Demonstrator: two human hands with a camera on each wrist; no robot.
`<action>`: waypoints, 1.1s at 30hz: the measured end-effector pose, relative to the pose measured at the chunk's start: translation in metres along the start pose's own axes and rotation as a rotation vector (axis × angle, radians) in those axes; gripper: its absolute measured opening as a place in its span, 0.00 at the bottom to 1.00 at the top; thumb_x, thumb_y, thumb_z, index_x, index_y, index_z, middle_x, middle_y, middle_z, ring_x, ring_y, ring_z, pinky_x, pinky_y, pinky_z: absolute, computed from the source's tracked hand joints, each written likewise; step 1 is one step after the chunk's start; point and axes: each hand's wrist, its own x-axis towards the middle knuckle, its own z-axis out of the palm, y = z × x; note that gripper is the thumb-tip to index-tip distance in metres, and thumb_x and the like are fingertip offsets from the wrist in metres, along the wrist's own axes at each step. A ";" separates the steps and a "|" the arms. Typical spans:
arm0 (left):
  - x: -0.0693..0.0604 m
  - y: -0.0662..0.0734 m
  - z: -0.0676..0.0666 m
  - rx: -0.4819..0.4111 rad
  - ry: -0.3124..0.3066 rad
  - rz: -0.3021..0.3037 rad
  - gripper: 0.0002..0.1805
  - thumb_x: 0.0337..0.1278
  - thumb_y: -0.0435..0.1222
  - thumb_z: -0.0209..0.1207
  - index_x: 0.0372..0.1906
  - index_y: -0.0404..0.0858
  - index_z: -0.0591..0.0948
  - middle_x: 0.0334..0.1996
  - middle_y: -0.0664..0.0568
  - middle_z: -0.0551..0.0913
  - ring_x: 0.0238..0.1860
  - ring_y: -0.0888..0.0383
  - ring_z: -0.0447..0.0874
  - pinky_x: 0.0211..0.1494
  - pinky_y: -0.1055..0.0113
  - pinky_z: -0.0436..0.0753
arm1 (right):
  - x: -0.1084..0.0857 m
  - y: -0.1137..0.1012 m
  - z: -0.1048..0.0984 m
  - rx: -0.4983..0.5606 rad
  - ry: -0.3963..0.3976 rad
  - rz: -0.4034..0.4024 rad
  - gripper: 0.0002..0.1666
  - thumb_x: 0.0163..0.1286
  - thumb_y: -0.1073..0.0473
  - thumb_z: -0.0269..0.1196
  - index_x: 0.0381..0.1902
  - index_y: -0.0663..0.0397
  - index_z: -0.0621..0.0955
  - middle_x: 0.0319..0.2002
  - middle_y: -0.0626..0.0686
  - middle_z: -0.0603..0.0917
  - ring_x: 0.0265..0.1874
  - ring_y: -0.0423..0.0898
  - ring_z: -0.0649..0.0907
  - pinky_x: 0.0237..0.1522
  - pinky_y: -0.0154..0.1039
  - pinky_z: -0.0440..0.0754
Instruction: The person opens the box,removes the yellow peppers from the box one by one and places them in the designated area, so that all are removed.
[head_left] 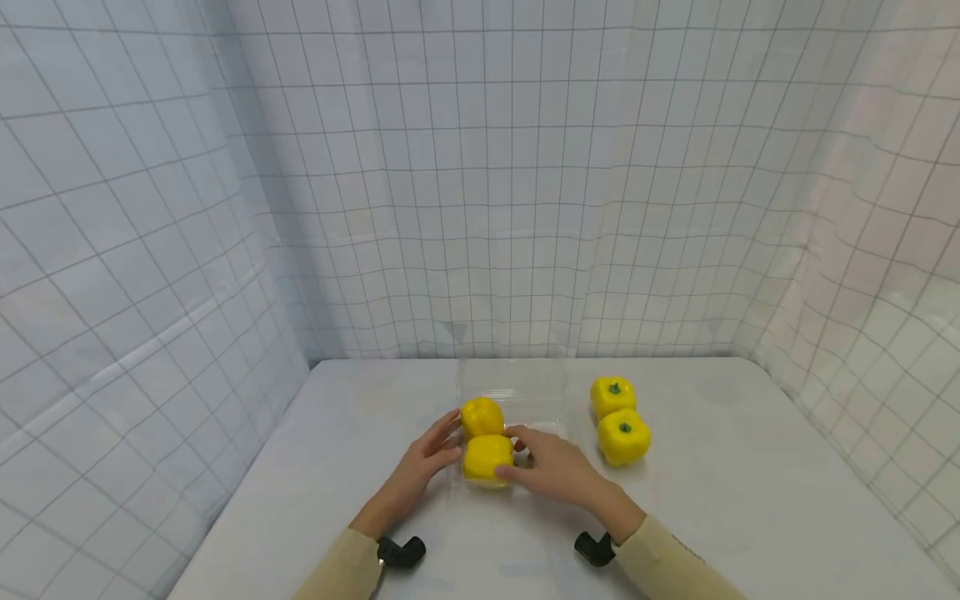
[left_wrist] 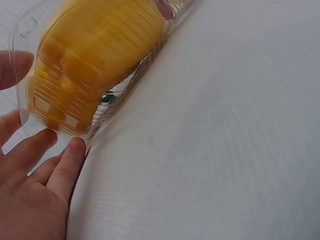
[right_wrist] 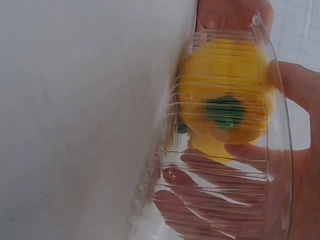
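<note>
A clear plastic clamshell container (head_left: pixel 538 410) stands lid-up at mid-table, with two yellow bell peppers in its left half. The farther bell pepper (head_left: pixel 482 417) sits behind the nearer bell pepper (head_left: pixel 487 456). My right hand (head_left: pixel 558 468) reaches into the container and grips the nearer one between thumb and fingers. Through the ribbed wall, the right wrist view shows that pepper's green stem (right_wrist: pixel 224 111) facing sideways. My left hand (head_left: pixel 420 467) is at the container's left side, fingers fairly straight; in the left wrist view its fingertips (left_wrist: pixel 75 146) touch the ribbed wall.
Two more yellow bell peppers stand stem-up right of the container, a farther one (head_left: pixel 609 402) and a nearer one (head_left: pixel 622 442). White grid-lined curtains (head_left: pixel 510 183) surround the white table (head_left: pixel 360 400) at the back and sides.
</note>
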 end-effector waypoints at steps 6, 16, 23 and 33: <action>-0.008 -0.001 -0.001 -0.001 -0.002 -0.009 0.35 0.73 0.44 0.56 0.79 0.58 0.58 0.77 0.53 0.59 0.75 0.47 0.59 0.75 0.42 0.58 | -0.003 -0.004 0.005 0.011 -0.031 0.014 0.48 0.62 0.21 0.58 0.71 0.40 0.72 0.55 0.48 0.83 0.42 0.41 0.81 0.41 0.46 0.82; 0.001 0.005 0.002 0.027 -0.023 0.011 0.34 0.74 0.45 0.55 0.79 0.60 0.57 0.78 0.55 0.58 0.76 0.49 0.57 0.75 0.44 0.58 | -0.002 -0.002 -0.003 0.026 -0.016 0.049 0.49 0.58 0.20 0.60 0.70 0.39 0.73 0.50 0.44 0.83 0.40 0.40 0.80 0.40 0.43 0.81; 0.002 0.005 0.002 -0.002 -0.010 0.016 0.34 0.74 0.43 0.56 0.79 0.60 0.58 0.77 0.54 0.59 0.76 0.48 0.58 0.75 0.45 0.58 | 0.002 0.001 -0.002 0.117 0.002 0.047 0.44 0.56 0.23 0.66 0.65 0.37 0.76 0.49 0.43 0.83 0.39 0.38 0.81 0.37 0.39 0.81; -0.002 0.004 0.001 0.006 0.001 0.007 0.34 0.73 0.45 0.56 0.78 0.62 0.58 0.77 0.56 0.59 0.76 0.48 0.58 0.75 0.43 0.58 | 0.002 0.002 -0.002 0.208 0.032 0.017 0.33 0.58 0.31 0.70 0.54 0.40 0.77 0.48 0.44 0.83 0.39 0.41 0.81 0.36 0.40 0.82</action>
